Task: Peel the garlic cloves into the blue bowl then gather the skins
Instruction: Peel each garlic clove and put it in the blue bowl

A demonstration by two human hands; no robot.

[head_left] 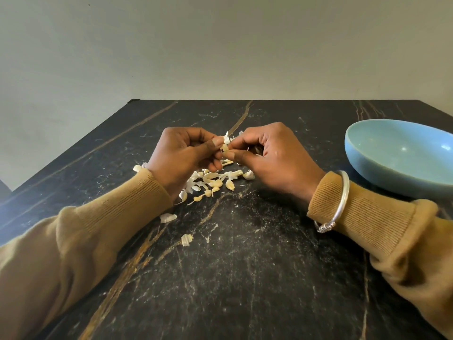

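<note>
One garlic clove (225, 147) is pinched between the curled fingers of both the left hand (181, 158) and right hand (272, 158), above a heap of cloves and papery white skins (191, 186) on the dark, veined stone desk (245, 266). Early going, I judge: the glossy blue bowl (382, 174), off right, shows no cloves inside, and the skins lie ungathered.

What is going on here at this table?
A person is peeling garlic. The left hand and the right hand both pinch one clove between them, above a pile of cloves and skins on the dark table. The blue bowl stands to the right, and no clove shows in the part of it in view.
</note>
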